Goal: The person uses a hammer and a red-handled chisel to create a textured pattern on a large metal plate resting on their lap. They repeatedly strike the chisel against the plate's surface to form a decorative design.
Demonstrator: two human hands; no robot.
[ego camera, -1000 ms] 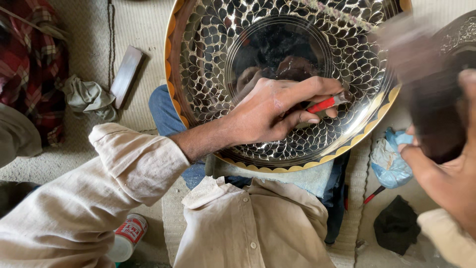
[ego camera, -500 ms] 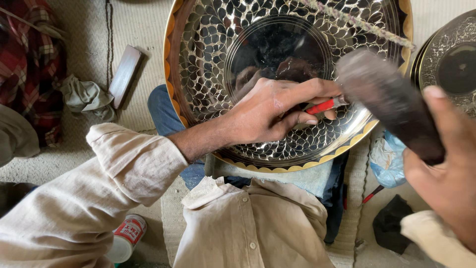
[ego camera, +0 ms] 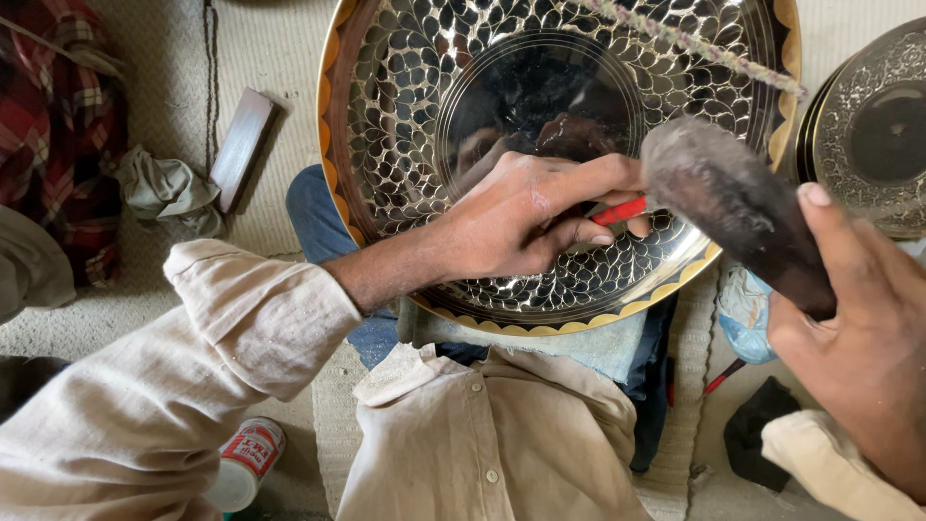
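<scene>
Slanting up-left, dark mallet (ego camera: 733, 207) in right hand's (ego camera: 858, 357) clamped grip; left hand (ego camera: 526, 217) pinching red-handled tool (ego camera: 620, 211).

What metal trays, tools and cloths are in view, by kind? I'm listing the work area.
Engraved metal trays: 2, large tray, second tray
Tools: 2, red-handled tool in left hand, mallet in right hand
Crumpled cloths: 2, grey cloth, blue cloth
Total: 6
</scene>
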